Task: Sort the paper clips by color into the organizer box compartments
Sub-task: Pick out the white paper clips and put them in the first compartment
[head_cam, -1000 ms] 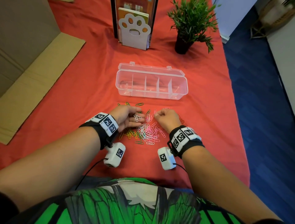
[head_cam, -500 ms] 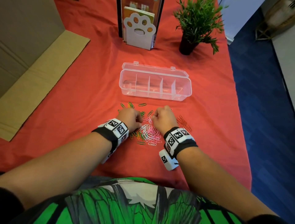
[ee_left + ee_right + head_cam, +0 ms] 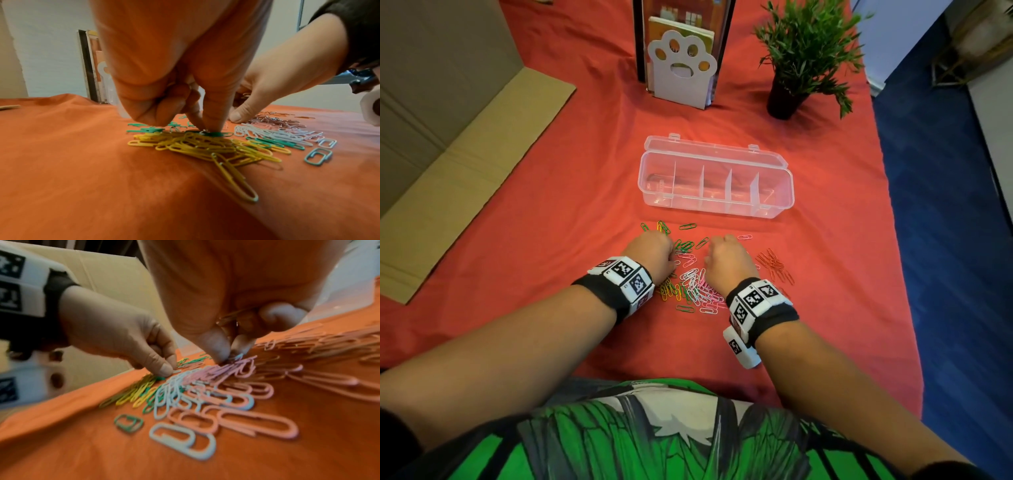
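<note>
A clear organizer box (image 3: 774, 192) with several empty compartments lies open on the red cloth. Before it is a loose pile of paper clips (image 3: 697, 284) in green, yellow, white and pink, with red clips (image 3: 774, 263) to the right. My left hand (image 3: 654, 251) is knuckles-up over the pile's left side. In the left wrist view the left hand (image 3: 207, 129) pinches a green clip (image 3: 213, 134) with thumb and forefinger, beside yellow clips (image 3: 195, 144). My right hand (image 3: 726, 257) hovers over the pile's right side. In the right wrist view the right hand (image 3: 228, 353) pinches into pink clips (image 3: 236, 366) and keeps reddish clips (image 3: 232, 318) in its curled fingers.
A paw-shaped white holder (image 3: 681, 65) with cards and a potted plant (image 3: 801, 58) stand behind the box. Flattened cardboard (image 3: 465, 164) covers the table's left side. The table's right edge (image 3: 893, 240) drops to blue floor.
Both hands moved forward over the pile. The left hand, earlier turned up with a white clip in it, is now knuckles-up and pinching down. The right hand stayed curled.
</note>
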`<state>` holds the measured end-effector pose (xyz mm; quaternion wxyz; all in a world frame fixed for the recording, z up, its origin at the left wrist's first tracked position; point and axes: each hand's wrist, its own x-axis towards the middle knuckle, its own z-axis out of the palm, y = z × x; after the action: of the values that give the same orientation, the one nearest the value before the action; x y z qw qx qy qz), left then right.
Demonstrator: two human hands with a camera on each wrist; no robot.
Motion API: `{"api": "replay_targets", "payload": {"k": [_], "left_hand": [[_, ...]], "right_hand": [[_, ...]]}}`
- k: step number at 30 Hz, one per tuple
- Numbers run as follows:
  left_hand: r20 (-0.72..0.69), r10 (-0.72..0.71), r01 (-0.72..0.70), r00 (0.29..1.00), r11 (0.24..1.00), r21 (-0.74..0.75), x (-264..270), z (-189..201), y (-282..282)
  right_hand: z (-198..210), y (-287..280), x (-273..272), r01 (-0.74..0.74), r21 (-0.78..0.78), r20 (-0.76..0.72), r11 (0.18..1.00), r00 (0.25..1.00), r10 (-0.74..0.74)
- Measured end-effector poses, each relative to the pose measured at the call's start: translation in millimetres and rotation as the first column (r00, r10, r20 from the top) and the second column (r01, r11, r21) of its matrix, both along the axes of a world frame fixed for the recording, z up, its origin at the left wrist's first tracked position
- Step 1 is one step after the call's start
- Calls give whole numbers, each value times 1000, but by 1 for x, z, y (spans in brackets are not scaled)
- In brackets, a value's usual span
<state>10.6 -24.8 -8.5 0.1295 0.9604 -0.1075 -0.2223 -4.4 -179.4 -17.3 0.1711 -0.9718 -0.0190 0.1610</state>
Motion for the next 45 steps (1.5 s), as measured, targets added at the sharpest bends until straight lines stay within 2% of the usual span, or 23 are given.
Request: {"api": "replay_targets", "payload": {"k": [2,5,9,10,12,14,16,19,21,23,26,28,30,32,34,35,37,38,39,41,43,44,45], "left_hand": [[-3,-4,4,1000,1000,-13,0,-1,1],[-14,33,-34,999,998,-57,-1,-3,2],[-99,167,-188,981,945,-268,2,-2,2],[-153,196,-237,969,916,-325,2,-1,2],[-289,242,-354,926,823,-445,2,3,1],[-475,287,-536,832,636,-556,0,5,-3],[-635,286,-684,717,462,-564,-1,8,-5],[-791,215,-812,572,282,-511,-3,15,-7],[-845,178,-860,504,197,-471,-4,18,-6],[-873,164,-887,459,144,-439,-5,19,-5],[-877,179,-895,445,131,-427,-5,18,-4],[-875,179,-892,449,141,-429,-5,16,-3],[-877,174,-892,448,149,-426,-4,14,-1],[-875,176,-889,452,164,-426,-4,14,-1],[-863,186,-880,470,176,-441,-5,14,-3],[-853,194,-872,484,184,-453,-6,14,-4],[-832,214,-855,512,218,-471,-6,13,-5],[-820,228,-847,524,237,-475,-6,13,-5],[-808,248,-840,535,256,-478,-5,13,-6],[-768,313,-824,559,314,-472,-6,14,-10],[-665,381,-757,643,446,-477,-6,11,-15],[-584,394,-695,709,531,-485,-6,7,-15],[-498,391,-623,774,609,-491,-6,5,-15]], "right_hand": [[3,-5,5,113,91,-56,989,993,-108],[6,-20,13,319,264,-119,910,947,-298],[9,-34,16,512,460,-223,726,857,-463],[9,-37,17,524,452,-229,722,851,-474],[8,-41,18,474,335,-168,814,880,-444],[7,-42,17,409,215,-75,887,912,-402],[6,-38,16,326,173,17,929,943,-334],[3,-27,12,172,132,92,976,978,-185],[-1,-21,12,119,110,98,987,987,-130],[-2,-20,14,148,137,79,979,984,-159],[1,-31,19,271,260,10,927,959,-283],[1,-43,21,379,417,-57,826,918,-392],[0,-52,22,507,560,-187,655,848,-497],[1,-58,20,628,670,-373,396,746,-552],[4,-64,18,689,714,-537,126,654,-533],[6,-66,17,700,713,-589,39,628,-509],[9,-68,13,707,707,-626,-12,617,-477],[9,-68,12,712,702,-615,18,618,-490],[9,-67,13,716,690,-574,103,629,-524],[6,-66,16,682,589,-374,433,705,-602],[5,-66,17,518,328,-87,790,849,-521],[4,-64,17,422,183,6,888,903,-430],[3,-62,16,351,89,51,932,933,-356]]}}
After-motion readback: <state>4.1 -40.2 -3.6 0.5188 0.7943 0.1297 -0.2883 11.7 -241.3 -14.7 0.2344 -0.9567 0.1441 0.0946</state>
